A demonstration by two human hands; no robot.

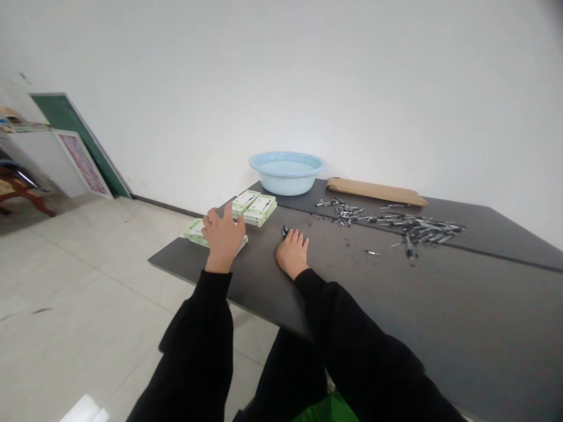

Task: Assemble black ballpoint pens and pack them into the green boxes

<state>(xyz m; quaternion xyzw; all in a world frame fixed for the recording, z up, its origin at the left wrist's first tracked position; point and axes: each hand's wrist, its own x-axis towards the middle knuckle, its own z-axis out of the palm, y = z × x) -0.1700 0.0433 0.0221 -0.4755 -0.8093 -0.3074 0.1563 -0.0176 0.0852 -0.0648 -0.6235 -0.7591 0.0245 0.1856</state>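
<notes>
My left hand (223,235) hovers over or rests on a green-and-white box (193,230) near the table's left end, fingers spread and curved. Whether the fingertips touch the box is hard to tell. To its right, my right hand (293,253) lies low on the tabletop, its fingers closed over dark pens (285,231) whose ends poke out at its far left side. Most of what is beneath that palm is hidden. Just beyond my left hand sit two side-by-side stacks of similar boxes (260,206), with a pen pictured on top.
A light blue basin (288,174) stands at the back by the wall. Right of it lies a long brown cardboard piece (376,191). Loose pens and pen parts (424,228) are heaped on the right of the dark table (396,316), and a single one (372,253) lies apart.
</notes>
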